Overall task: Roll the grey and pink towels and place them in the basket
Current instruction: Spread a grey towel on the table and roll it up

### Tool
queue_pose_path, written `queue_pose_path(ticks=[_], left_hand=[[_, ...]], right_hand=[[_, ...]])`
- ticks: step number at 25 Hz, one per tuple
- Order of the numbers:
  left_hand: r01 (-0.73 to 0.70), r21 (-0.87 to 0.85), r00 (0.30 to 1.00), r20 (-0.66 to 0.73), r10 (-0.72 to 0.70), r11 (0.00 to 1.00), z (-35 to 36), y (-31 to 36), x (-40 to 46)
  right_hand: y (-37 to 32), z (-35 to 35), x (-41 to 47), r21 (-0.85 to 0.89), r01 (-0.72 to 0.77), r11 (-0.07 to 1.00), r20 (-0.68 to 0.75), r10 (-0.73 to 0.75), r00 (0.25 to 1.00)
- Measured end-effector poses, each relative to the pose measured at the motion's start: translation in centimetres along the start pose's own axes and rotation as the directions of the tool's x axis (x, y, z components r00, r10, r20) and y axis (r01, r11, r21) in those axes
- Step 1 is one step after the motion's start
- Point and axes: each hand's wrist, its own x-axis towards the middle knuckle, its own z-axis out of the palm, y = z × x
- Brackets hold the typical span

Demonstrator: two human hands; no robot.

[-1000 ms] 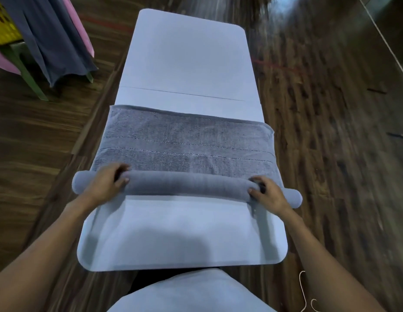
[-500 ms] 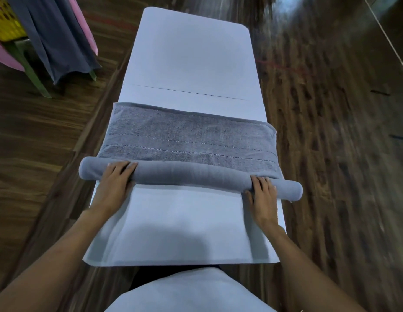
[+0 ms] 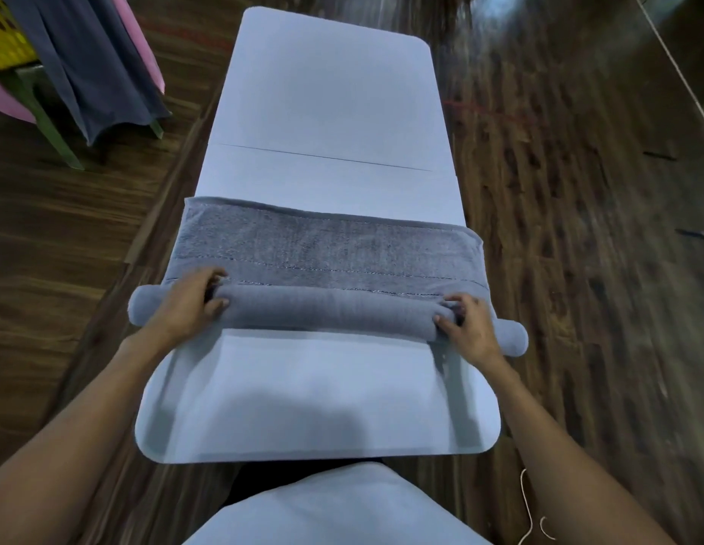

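A grey towel (image 3: 326, 249) lies across the white table (image 3: 326, 104), its near part wound into a long roll (image 3: 326, 310) that sticks out past both table edges. My left hand (image 3: 189, 304) curls over the roll near its left end, fingers over the top and thumb at the front. My right hand (image 3: 466, 322) grips the roll near its right end the same way. The flat, unrolled part of the towel stretches away from the roll. A pink towel (image 3: 139, 37) hangs at the top left beside a yellow basket (image 3: 6, 37).
A dark grey cloth (image 3: 90, 68) hangs over a green-legged stand (image 3: 47, 123) at the top left. Dark wooden floor surrounds the narrow table on both sides. A white cord (image 3: 525, 509) lies on the floor at the lower right.
Both hands have gone from flat on the roll to curled over it, and the roll has advanced farther away over the flat towel, leaving less of it unrolled.
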Motion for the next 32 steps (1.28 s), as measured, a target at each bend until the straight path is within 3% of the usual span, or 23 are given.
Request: queue_pose_path(ticks=[1, 3, 5, 9, 12, 17, 20, 22, 23, 25, 27, 29, 32], left_hand=[[0.002, 0.041, 0.995, -0.099, 0.002, 0.999, -0.1, 0.5, 0.1], [-0.009, 0.199, 0.957, -0.283, 0.066, 0.980, 0.8, 1.6, -1.7], [-0.030, 0.264, 0.935, -0.333, 0.121, 0.964, 3.0, 2.2, -4.8], [-0.065, 0.264, 0.969, -0.212, 0.124, 0.962, 4.9, 0.6, -5.5], [-0.070, 0.272, 0.970, -0.205, 0.129, 0.960, 3.3, 0.9, -2.3], [-0.030, 0.230, 0.981, -0.182, 0.073, 0.973, 2.2, 1.0, -2.8], [-0.050, 0.211, 0.997, -0.045, 0.061, 0.976, 1.9, 0.2, -3.8], [-0.021, 0.139, 0.999, 0.038, 0.016, 0.990, 1.3, -0.1, -1.7], [-0.006, 0.087, 0.999, 0.032, 0.003, 0.996, 1.0, 0.0, -0.4], [-0.019, 0.075, 0.993, -0.112, 0.028, 0.997, 0.6, 0.8, 0.7], [-0.061, 0.189, 0.949, -0.295, 0.116, 0.980, 1.4, 1.5, -0.6], [-0.052, 0.273, 0.934, -0.329, 0.144, 0.961, 3.7, 1.8, -3.5], [-0.034, 0.305, 0.964, -0.241, 0.112, 0.952, 5.6, 1.1, -4.8]], right_hand=[[-0.7, 0.3, -0.3, 0.001, -0.002, 1.000, -0.144, 0.002, 0.990], [-0.8, 1.8, -2.0, -0.238, 0.091, 0.967, -0.314, -0.166, 0.935], [0.6, 3.4, -4.2, -0.398, 0.174, 0.901, -0.257, -0.292, 0.921], [2.5, 4.5, -3.9, -0.432, 0.195, 0.881, -0.121, -0.271, 0.955], [1.1, 3.5, -0.9, -0.386, 0.153, 0.910, -0.095, -0.204, 0.974], [1.8, 2.5, -1.8, -0.329, 0.243, 0.912, -0.018, -0.264, 0.964], [2.8, 1.1, -2.1, -0.280, 0.289, 0.916, 0.140, -0.259, 0.956], [2.0, 0.4, -0.6, -0.157, 0.224, 0.962, 0.199, -0.191, 0.961], [1.4, 0.2, 0.4, -0.070, 0.147, 0.987, 0.156, -0.135, 0.979], [-0.1, 0.0, 1.4, 0.008, 0.087, 0.996, -0.061, -0.087, 0.994], [-0.8, 0.7, 0.5, -0.151, 0.140, 0.979, -0.240, -0.174, 0.955], [0.0, 2.4, -1.7, -0.270, 0.175, 0.947, -0.220, -0.237, 0.946], [1.5, 4.4, -4.2, -0.357, 0.188, 0.915, -0.102, -0.238, 0.966]])
